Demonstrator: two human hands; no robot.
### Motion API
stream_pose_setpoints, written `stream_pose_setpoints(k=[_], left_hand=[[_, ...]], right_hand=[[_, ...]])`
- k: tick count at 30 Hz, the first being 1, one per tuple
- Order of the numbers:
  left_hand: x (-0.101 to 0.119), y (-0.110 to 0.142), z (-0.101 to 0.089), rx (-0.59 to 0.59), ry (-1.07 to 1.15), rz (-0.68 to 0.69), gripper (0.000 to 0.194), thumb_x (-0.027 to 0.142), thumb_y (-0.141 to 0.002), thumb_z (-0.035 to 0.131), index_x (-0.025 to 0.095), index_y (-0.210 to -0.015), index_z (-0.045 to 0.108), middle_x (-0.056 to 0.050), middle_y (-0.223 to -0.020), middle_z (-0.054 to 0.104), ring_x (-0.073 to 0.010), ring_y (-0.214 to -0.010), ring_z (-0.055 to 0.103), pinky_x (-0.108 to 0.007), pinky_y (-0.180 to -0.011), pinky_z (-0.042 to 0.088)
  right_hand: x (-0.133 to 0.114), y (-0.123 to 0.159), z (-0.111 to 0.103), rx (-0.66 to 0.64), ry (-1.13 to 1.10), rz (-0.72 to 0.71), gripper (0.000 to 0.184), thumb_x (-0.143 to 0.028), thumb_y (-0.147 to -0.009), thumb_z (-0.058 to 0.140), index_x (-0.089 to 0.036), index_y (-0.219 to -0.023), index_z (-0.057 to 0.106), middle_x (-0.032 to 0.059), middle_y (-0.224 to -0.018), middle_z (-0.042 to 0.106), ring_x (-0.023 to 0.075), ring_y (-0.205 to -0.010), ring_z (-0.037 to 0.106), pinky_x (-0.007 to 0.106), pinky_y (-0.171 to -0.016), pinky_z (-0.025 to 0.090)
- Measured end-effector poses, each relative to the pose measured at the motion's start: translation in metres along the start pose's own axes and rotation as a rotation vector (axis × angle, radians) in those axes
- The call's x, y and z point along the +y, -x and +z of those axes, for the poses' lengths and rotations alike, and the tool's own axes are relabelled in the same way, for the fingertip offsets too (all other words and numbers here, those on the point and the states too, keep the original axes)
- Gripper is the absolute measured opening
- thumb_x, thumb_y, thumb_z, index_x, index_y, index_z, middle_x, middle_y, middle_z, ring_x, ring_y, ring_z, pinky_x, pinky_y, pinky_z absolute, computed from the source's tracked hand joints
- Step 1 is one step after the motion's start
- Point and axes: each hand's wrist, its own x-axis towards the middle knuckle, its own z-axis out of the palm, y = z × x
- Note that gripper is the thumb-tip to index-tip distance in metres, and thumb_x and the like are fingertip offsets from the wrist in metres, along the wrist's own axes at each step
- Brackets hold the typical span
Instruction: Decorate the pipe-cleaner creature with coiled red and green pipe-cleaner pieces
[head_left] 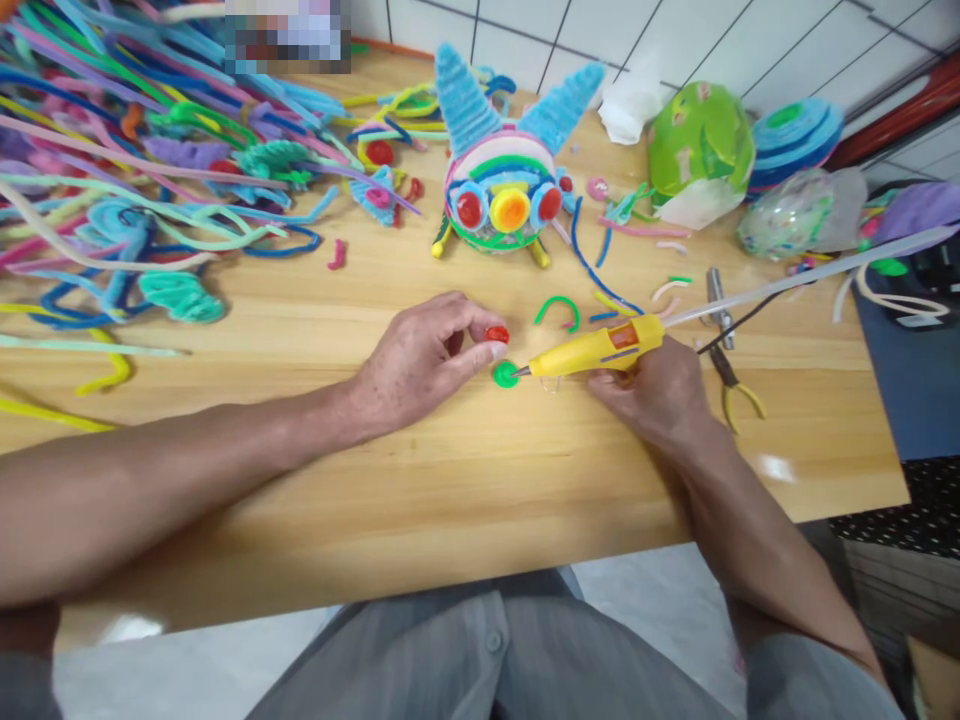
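Observation:
Between the thumb and fingers of my left hand (pixel 427 365) is a small red coil (pixel 496 334), probably of pipe cleaner. Just below it a green coil (pixel 505 374) lies flat on the wooden table (pixel 450 500). My right hand (pixel 660 395) grips a yellow hot glue gun (pixel 592 348), its metal nozzle pointing left and at the edge of the green coil. A long clear glue stick (pixel 810 275) sticks out of the gun's back end. Beyond my hands stands a pipe-cleaner figure (pixel 502 190) with blue ears, red eyes and a yellow nose.
A large heap of coloured pipe cleaners (pixel 150 170) covers the table's left side. Yellow-handled pliers (pixel 735 390) lie right of my right hand. At the back right are a green wrapped ball (pixel 701 150) and a blue coiled disc (pixel 799 135). Cut pieces lie about.

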Motion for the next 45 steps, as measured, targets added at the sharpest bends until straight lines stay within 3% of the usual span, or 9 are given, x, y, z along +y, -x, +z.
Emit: stream_pose_setpoints(k=[9,16,25,36,45], left_hand=[[-0.001,0.0,0.0,-0.005,0.002,-0.006,0.021,0.042,-0.098,0.069,0.023,-0.097,0.077,-0.005,-0.09,0.075,-0.0171,-0.072,0.062,-0.033,-0.065,0.048],[-0.001,0.0,0.0,0.0,-0.01,0.0,0.025,0.046,-0.1,0.068,0.023,-0.099,0.077,-0.004,-0.086,0.073,-0.0164,-0.069,0.06,-0.032,-0.063,0.047],[-0.004,-0.002,0.002,0.029,0.004,0.107,0.026,0.047,-0.1,0.069,0.021,-0.097,0.076,-0.004,-0.086,0.074,-0.0144,-0.064,0.058,-0.031,-0.061,0.046],[-0.004,-0.001,0.002,0.03,-0.012,0.109,0.026,0.046,-0.101,0.069,0.021,-0.098,0.076,-0.004,-0.085,0.074,-0.0142,-0.065,0.059,-0.031,-0.061,0.047],[-0.005,-0.001,0.001,0.025,-0.034,0.109,0.025,0.045,-0.101,0.069,0.022,-0.1,0.076,-0.004,-0.084,0.072,-0.0148,-0.066,0.059,-0.031,-0.062,0.047]], right_hand=[[0.001,0.001,0.004,-0.012,-0.036,0.022,0.036,-0.039,-0.083,0.07,-0.023,-0.115,0.07,0.0097,-0.085,0.071,0.0354,-0.083,0.073,0.05,-0.076,0.061],[0.003,0.003,0.002,-0.007,0.077,-0.047,0.03,-0.042,-0.087,0.066,-0.021,-0.107,0.072,0.0113,-0.086,0.074,0.0322,-0.081,0.072,0.043,-0.07,0.058],[0.007,0.005,-0.002,-0.007,0.1,-0.157,0.034,-0.037,-0.09,0.062,-0.021,-0.119,0.069,0.0123,-0.093,0.075,0.0333,-0.084,0.074,0.043,-0.071,0.059],[0.005,0.004,-0.006,-0.027,0.095,-0.187,0.036,-0.032,-0.089,0.062,-0.022,-0.124,0.067,0.0136,-0.101,0.077,0.0353,-0.094,0.075,0.044,-0.076,0.061],[0.002,0.002,-0.009,-0.057,0.054,-0.159,0.034,-0.039,-0.093,0.062,-0.023,-0.122,0.07,0.0138,-0.099,0.076,0.0346,-0.093,0.074,0.045,-0.075,0.061]])
